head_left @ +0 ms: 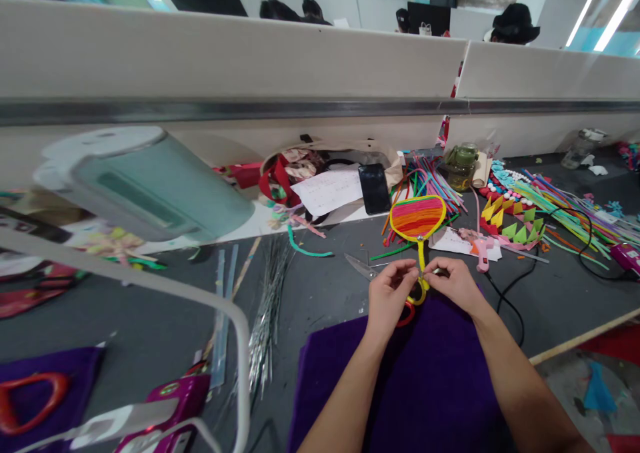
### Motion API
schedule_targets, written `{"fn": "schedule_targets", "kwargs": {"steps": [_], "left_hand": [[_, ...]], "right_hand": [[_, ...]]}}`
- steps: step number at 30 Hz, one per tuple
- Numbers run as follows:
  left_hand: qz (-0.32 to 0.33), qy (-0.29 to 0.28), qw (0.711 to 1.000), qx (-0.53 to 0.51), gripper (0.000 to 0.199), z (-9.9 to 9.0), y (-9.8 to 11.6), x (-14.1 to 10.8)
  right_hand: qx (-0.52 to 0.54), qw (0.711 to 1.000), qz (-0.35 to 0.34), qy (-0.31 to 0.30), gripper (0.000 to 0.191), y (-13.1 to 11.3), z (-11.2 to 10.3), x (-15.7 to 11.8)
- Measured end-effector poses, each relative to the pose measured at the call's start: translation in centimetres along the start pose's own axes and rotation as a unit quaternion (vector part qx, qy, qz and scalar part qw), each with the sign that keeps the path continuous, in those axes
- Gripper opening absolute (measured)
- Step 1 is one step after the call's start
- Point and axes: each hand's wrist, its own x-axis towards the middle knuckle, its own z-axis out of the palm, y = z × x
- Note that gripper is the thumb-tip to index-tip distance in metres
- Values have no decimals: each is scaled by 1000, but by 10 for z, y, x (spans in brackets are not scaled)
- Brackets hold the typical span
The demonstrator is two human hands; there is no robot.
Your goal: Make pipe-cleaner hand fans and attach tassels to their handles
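Note:
A fan-shaped craft piece (418, 218) with red and orange stripes, a yellow rim and a yellow handle lies in front of me. My left hand (393, 294) pinches the handle from the left, near its lower loop. From the right, my right hand (454, 283) has thumb and finger closed on the same handle. Under both hands spreads a purple cloth (400, 386). Scissors (359, 266) with red grips lie partly hidden beneath my left hand. A pink glue gun (483, 252) rests on white paper to the right.
A lamp (165, 186) with its curved white arm fills the left. Silver wires (267, 313) lie left of the cloth. Behind are a black phone (374, 188), a bag, a green jar (461, 163) and colourful pipe cleaners (575, 206). A dark cable runs at right. People sit beyond the partition.

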Motion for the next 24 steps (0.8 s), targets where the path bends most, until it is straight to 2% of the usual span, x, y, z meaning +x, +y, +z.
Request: {"fn": "schedule_targets", "kwargs": {"steps": [3,7,10,13,15,17,19,22,24], "left_hand": [[30,-29,998,53,15,-1,0,1],[104,-22,989,103,7,0,1,1],[103,-17,988,117,9,0,3,2],[49,-36,994,94,14,-1,5,2],[-13,-78,996,45,19,-1,6,2],[-74,-120,990,-8,24,-2,5,2],[-118,-139,982,-54,25,-2,3,3],[-153,-128,973,-116,24,-2,-2,4],[-150,-102,972,-146,22,-1,-5,5]], "right_hand": [[1,1000,-2,-1,13,1,0,0],[-7,1000,0,-4,13,-1,0,0],[-6,1000,-3,0,12,-5,-1,0],[3,1000,-4,2,10,-6,-1,0],[5,1000,-7,3,9,-6,-2,0],[1,1000,-7,6,9,-6,-2,0],[2,1000,-3,9,10,-8,-2,0],[19,1000,-11,11,12,-12,-2,-1],[28,999,-27,9,14,-15,-2,-2]]}}
